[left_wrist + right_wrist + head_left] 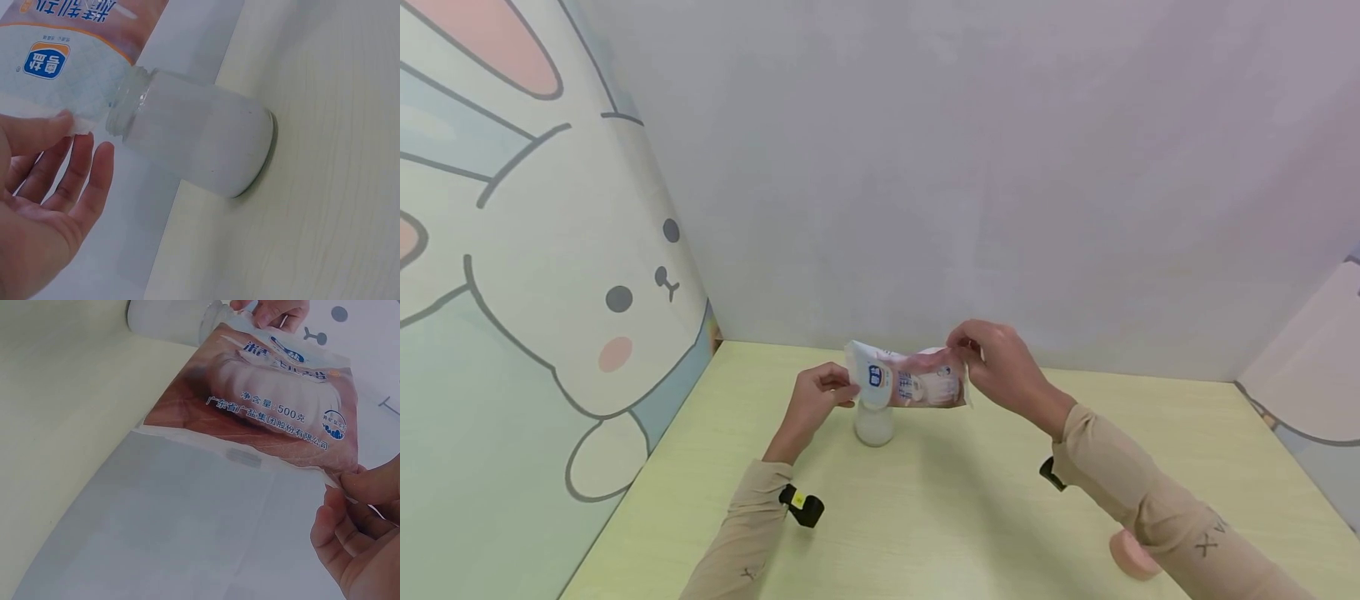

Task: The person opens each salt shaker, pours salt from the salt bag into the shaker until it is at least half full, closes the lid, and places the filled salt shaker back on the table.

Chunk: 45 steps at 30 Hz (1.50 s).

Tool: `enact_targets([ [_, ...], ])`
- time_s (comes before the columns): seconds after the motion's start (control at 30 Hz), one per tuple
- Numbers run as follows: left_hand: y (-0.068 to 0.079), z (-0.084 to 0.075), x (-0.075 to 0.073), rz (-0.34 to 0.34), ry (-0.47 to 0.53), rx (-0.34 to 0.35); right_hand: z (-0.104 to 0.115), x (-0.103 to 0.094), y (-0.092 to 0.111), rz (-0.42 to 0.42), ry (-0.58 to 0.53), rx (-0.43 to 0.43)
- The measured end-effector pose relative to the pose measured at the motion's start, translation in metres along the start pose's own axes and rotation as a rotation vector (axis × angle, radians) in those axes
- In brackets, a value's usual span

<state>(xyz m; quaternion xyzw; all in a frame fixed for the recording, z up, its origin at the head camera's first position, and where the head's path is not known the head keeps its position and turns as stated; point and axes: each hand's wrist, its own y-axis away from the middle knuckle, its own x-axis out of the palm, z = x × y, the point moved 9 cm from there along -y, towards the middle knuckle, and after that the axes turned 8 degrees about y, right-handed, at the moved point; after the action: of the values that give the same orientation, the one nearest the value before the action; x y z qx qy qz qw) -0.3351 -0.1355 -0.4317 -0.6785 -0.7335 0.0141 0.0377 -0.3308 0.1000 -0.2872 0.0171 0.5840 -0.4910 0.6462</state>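
A printed plastic salt bag (pixel 928 385), labelled 500 g in the right wrist view, hangs between both hands above the table. My left hand (pixel 822 393) pinches one corner of its left end between thumb and fingers. At the opposite end, my right hand (pixel 1003 367) pinches the upper corner, holding that side higher. Under the bag's left end stands an uncapped glass jar (pixel 200 134), which looks full of white stuff. In the left wrist view the bag's end overlaps the jar's mouth.
A round pink lid-like piece (pixel 1131 557) lies on the pale yellow table (pixel 1000 517), partly behind the right sleeve. A plain grey wall (pixel 925 192) rises behind the table. On the left is a wall with a cartoon rabbit (pixel 572 275).
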Motion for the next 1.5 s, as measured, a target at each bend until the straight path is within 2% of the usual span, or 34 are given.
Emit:
enact_targets([
  [0.23,0.0,0.0,0.001,0.02,0.01,-0.016,-0.001,-0.001,0.001,-0.016,-0.012,0.007],
  [0.47,0.013,-0.024,0.008,0.035,-0.006,0.001,-0.001,-0.001,0.001,-0.026,-0.021,0.004],
  [0.57,0.015,-0.026,0.009,0.034,-0.004,0.006,-0.001,-0.001,0.001,-0.029,-0.018,0.004],
  [1.5,0.016,-0.027,0.008,0.044,0.002,0.009,-0.001,0.001,0.002,-0.016,-0.01,0.014],
])
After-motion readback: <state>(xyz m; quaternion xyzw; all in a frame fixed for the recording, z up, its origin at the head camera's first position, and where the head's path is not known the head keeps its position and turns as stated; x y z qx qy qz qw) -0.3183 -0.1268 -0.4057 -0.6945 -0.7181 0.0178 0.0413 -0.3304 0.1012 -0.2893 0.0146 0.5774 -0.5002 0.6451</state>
